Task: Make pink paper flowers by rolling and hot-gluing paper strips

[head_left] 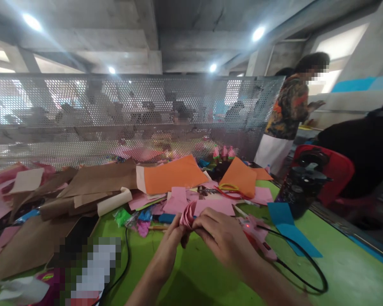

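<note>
Pink pleated paper swirl (187,216), left of the pink glue gun (268,251), is held between our two hands above the green table (341,263). Going left to right, we see brown paper sheets (98,180) far left of the glue gun, then a cream paper roll (115,202) and green plastic wrapping (123,217), nearer to it. Our left hand (171,242) pinches the swirl's left and lower side; our right hand (220,233), between the swirl and the glue gun, has its fingertips closed on the right edge. Right of the glue gun lie a blue paper sheet (295,238) and, beyond it, a black bottle (301,191). We judge the swirl light and soft, hardly slippery, its folds easily crushed; we would pinch it low, where the pleats seem to gather, leaving the outer ones free.
</note>
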The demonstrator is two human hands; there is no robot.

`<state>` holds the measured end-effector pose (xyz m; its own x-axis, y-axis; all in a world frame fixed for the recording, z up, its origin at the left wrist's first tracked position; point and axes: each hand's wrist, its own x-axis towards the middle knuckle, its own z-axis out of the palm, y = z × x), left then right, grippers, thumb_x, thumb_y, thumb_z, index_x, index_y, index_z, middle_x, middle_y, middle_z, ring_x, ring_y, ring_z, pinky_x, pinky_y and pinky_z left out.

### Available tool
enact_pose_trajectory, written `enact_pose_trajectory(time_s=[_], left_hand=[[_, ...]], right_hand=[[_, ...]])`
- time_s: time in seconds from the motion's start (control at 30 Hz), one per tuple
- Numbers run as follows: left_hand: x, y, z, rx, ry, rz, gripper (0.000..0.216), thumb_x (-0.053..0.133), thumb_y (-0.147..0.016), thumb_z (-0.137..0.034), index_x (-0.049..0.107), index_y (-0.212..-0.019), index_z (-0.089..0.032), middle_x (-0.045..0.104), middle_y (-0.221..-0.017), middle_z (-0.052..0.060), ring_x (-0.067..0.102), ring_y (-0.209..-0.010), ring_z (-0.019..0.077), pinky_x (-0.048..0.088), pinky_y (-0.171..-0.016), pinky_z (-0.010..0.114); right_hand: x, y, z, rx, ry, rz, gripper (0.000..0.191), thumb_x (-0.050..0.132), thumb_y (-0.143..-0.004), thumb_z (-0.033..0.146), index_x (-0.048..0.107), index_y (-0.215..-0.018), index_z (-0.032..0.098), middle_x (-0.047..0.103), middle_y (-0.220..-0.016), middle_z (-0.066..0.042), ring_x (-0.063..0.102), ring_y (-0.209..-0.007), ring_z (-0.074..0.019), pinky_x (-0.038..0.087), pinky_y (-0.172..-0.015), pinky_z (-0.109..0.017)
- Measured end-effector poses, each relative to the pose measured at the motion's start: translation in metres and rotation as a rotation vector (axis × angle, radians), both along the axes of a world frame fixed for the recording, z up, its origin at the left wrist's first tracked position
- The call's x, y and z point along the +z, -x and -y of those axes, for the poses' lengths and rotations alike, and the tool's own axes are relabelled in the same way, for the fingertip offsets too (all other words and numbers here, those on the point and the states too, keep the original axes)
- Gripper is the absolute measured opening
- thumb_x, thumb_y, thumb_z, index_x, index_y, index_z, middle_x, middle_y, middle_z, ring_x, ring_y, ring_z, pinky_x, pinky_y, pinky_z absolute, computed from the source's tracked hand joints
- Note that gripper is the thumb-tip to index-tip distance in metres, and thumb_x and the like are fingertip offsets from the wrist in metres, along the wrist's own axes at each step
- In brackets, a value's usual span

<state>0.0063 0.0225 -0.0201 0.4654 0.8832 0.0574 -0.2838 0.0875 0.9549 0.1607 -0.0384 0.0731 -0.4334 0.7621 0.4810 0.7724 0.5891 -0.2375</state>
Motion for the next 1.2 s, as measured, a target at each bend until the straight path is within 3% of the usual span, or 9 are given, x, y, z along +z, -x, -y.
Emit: enact_pose_trajectory(time_s=[0.2,0.47,0.77,0.87,1.1,1.2], left_hand=[[-0.004,0.002,-0.005,-0.018,-0.020,0.036,0.062,0.057,-0.076,-0.056,0.048,-0.124,-0.017,0.046,-0.053,-0.007,0.036,-0.044,0.0089,0.024,-0.049,0.025],[-0.015,0.003,-0.012,-0.067,-0.033,0.065,0.085,0.061,-0.072,-0.062,0.033,-0.140,-0.018,0.049,-0.055,-0.007,0.036,-0.042,0.0081,0.024,-0.046,0.024],[-0.029,0.008,-0.021,-0.118,-0.048,0.132,0.075,0.063,-0.076,-0.053,0.036,-0.139,-0.023,0.061,-0.071,-0.002,0.046,-0.046,0.0085,0.027,-0.045,0.023],[-0.032,0.008,-0.025,-0.145,-0.054,0.161,0.074,0.063,-0.077,-0.051,0.036,-0.139,-0.022,0.058,-0.065,-0.004,0.046,-0.045,0.0080,0.029,-0.045,0.021],[-0.034,0.010,-0.029,-0.168,-0.068,0.209,0.073,0.063,-0.078,-0.049,0.036,-0.141,-0.023,0.054,-0.059,-0.005,0.040,-0.042,0.0068,0.028,-0.042,0.020],[-0.034,0.009,-0.029,-0.170,-0.062,0.213,0.073,0.063,-0.078,-0.048,0.035,-0.140,-0.023,0.058,-0.067,-0.003,0.042,-0.043,0.0068,0.030,-0.043,0.020]], right_hand=[[0.002,-0.011,0.004,0.094,0.056,-0.308,0.017,0.055,-0.092,0.016,0.067,-0.102,0.023,0.067,-0.090,-0.005,0.063,-0.083,-0.0174,0.048,-0.072,-0.026],[-0.006,-0.028,-0.004,0.049,0.112,-0.650,0.012,0.064,-0.086,0.027,0.073,-0.083,0.021,0.067,-0.074,-0.003,0.062,-0.068,-0.0172,0.048,-0.061,-0.027],[-0.006,-0.027,-0.007,0.011,0.425,-0.964,0.025,0.076,-0.071,0.037,0.063,-0.066,0.016,0.054,-0.057,0.004,0.044,-0.052,-0.0100,0.034,-0.049,-0.022],[-0.006,-0.027,-0.006,0.037,0.475,-1.030,0.029,0.079,-0.068,0.036,0.060,-0.063,0.016,0.051,-0.055,0.005,0.039,-0.051,-0.0084,0.030,-0.048,-0.021],[-0.013,-0.034,-0.007,0.124,0.503,-1.120,0.027,0.079,-0.071,0.031,0.057,-0.066,0.018,0.049,-0.060,0.005,0.039,-0.057,-0.0099,0.030,-0.053,-0.023],[-0.011,-0.035,-0.004,0.136,0.491,-1.085,0.025,0.069,-0.082,0.034,0.056,-0.068,0.019,0.047,-0.062,0.004,0.039,-0.059,-0.0109,0.030,-0.054,-0.024]])
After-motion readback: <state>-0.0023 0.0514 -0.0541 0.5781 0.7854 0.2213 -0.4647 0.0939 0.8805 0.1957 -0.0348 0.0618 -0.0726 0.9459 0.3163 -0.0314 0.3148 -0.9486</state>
